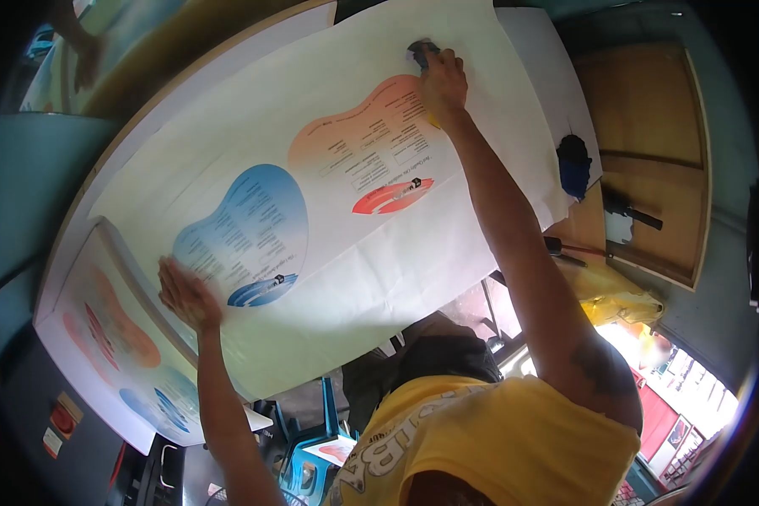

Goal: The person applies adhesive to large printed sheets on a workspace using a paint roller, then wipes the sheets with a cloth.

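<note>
A large white printed sheet [379, 261] lies over the table, bearing a blue shape [249, 215] and an orange shape [346, 135], both with small text. My left hand [188, 295] rests flat on the sheet with fingers stretched, beside the blue print's lower left edge. At the far side, my right hand [444, 84] is closed around a dark crumpled cloth [420, 52] pressed on the sheet, just above the orange print. A bit of yellow shows under the right wrist; the rest of it is hidden.
A dark blue cloth bundle [574, 169] lies at the table's right end. Beyond it are a black-handled scraper [637, 212] and a wooden panel [649, 160]. Another printed sheet [114, 337] slopes down on the left. Below stand a blue stool [312, 451] and a yellow bag [620, 295].
</note>
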### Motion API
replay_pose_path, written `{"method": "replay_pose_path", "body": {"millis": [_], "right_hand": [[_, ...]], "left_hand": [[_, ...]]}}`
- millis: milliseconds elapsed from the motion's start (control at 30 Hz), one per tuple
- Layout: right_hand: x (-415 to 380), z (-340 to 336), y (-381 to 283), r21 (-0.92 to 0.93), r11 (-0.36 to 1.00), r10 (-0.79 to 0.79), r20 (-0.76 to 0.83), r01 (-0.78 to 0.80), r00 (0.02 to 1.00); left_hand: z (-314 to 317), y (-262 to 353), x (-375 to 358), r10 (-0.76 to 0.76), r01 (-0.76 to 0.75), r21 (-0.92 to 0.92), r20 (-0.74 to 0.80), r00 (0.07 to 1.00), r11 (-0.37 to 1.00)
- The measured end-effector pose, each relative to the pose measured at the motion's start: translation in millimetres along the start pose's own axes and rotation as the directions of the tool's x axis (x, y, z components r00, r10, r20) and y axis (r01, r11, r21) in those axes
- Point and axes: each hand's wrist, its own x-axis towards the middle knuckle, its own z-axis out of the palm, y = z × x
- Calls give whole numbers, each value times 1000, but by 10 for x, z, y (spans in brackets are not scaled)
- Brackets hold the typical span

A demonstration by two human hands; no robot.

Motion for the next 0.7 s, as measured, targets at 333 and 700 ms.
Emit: {"method": "replay_pose_path", "body": {"millis": [333, 700], "right_hand": [[-1251, -379, 656, -200, 976, 109, 82, -91, 991], [-2360, -1455, 43, 533, -108, 122, 845, -839, 521]], "left_hand": [[-43, 73, -5, -7, 7, 29, 9, 1000, 1000], [73, -41, -58, 22, -18, 97, -40, 999, 995]]}}
